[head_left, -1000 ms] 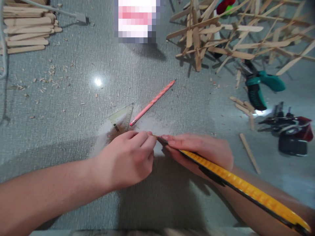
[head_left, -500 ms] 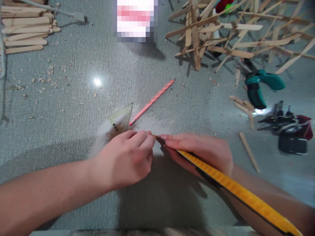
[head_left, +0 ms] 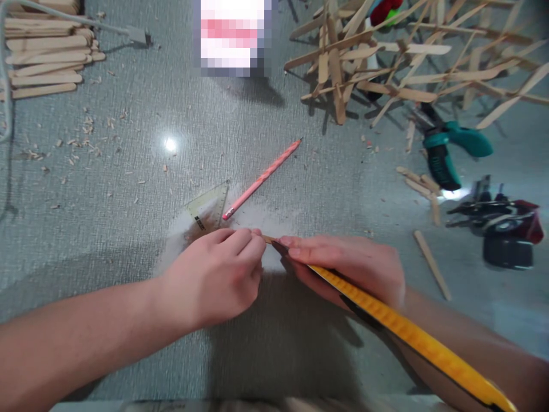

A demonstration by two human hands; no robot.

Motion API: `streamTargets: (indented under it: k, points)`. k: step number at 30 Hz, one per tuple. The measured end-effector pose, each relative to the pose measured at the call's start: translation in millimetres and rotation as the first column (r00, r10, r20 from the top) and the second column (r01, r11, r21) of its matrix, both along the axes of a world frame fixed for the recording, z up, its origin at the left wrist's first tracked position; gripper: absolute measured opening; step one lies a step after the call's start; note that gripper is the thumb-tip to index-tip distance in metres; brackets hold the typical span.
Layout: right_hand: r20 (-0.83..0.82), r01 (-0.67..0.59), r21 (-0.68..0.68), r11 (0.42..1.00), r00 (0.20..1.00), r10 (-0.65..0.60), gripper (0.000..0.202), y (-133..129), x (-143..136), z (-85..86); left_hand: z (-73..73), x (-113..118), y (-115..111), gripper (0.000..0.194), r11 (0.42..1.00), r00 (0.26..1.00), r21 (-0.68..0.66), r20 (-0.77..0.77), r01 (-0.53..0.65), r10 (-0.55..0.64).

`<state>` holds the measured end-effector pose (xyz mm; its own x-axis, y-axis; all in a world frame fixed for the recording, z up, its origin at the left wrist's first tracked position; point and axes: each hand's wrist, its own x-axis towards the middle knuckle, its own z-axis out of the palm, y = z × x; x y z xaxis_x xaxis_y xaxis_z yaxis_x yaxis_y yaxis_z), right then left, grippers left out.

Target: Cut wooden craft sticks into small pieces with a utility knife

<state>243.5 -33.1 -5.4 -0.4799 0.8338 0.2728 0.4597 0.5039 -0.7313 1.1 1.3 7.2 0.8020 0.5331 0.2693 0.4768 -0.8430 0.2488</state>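
Observation:
My left hand (head_left: 218,274) is closed in a pinch around a small wooden craft stick (head_left: 267,239), of which only a short piece shows between my hands. My right hand (head_left: 355,266) grips a long yellow-and-black utility knife (head_left: 386,317) close to its front. The dark blade (head_left: 281,248) meets the stick, and the yellow handle slants back over my right forearm. Beyond my left fingers lies a clear set square (head_left: 208,206), partly covered by that hand. A pink pencil (head_left: 262,178) rests beside it. Pale powder (head_left: 268,214) spreads on the table around my fingertips.
Craft sticks (head_left: 47,57) and a white cable (head_left: 86,23) lie at top left. A lattice of joined sticks (head_left: 386,68) fills the top right, above teal-handled pliers (head_left: 444,154), black clips (head_left: 508,249) and a loose stick (head_left: 432,265). A pixelated object (head_left: 231,34) stands at the top.
The whole view has shifted slightly, with most table objects a little further left. A bit more of the stick shows between my left fingers and the blade. Both grips stay the same.

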Motion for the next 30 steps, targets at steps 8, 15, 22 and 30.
streamTargets:
  k: [8, 15, 22, 30]
  points:
    - [-0.004, 0.026, 0.104, 0.994, 1.0, -0.026, 0.033, 7, -7, 4.8, -0.5, 0, 0, 0.028, 0.998, 0.998, 0.035, -0.016, 0.059, -0.059]
    - [-0.01, 0.061, 0.026, 0.998, 0.998, -0.061, 0.029, 7, -9, 4.5, -1.4, -1, 0, 0.029, 0.997, 0.998, 0.053, -0.027, 0.06, -0.058]
    - [0.009, 0.049, 0.042, 0.998, 0.999, -0.05, 0.03, 9, -10, 5.2, -2.3, -1, 0, 0.027, 0.997, 0.998, 0.047, -0.011, 0.06, -0.06]
    - [0.023, 0.079, -0.058, 0.995, 0.997, -0.078, 0.03, 6, -15, 12.7, 0.1, 0, 1, 0.027, 0.996, 0.997, 0.057, -0.007, 0.071, -0.071]
